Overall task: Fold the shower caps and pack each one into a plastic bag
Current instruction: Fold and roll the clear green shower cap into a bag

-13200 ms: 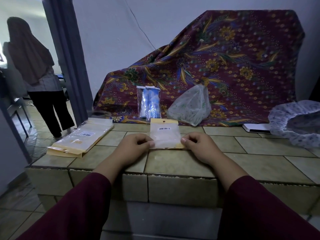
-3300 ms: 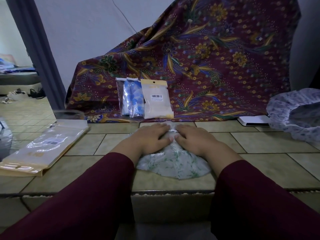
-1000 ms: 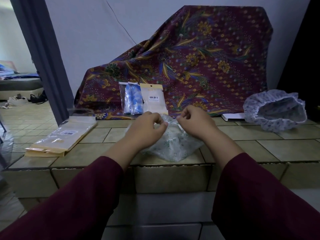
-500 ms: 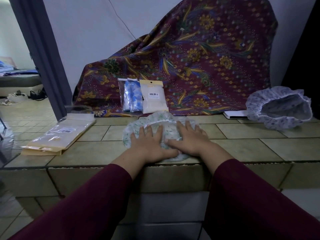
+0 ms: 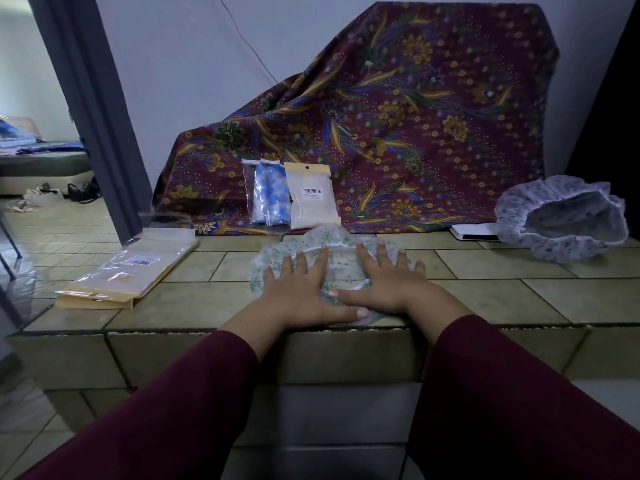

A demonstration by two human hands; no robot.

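Note:
A clear shower cap with a green leaf print lies spread flat on the tiled counter near its front edge. My left hand and my right hand press down on it side by side, fingers straight and spread. A stack of empty plastic bags lies at the left of the counter. Two packed bags, one with a blue cap and one pale, lean against the patterned cloth. A second cap with a purple print sits open at the far right.
A dark red batik cloth drapes over something against the wall behind the counter. A flat white object lies beside the purple cap. A grey door frame stands at the left, with a tiled floor and another room beyond.
One second ago both hands pinched the bunched green cap and held it up. Now the cap is spread flat on the counter with both palms pressing on it.

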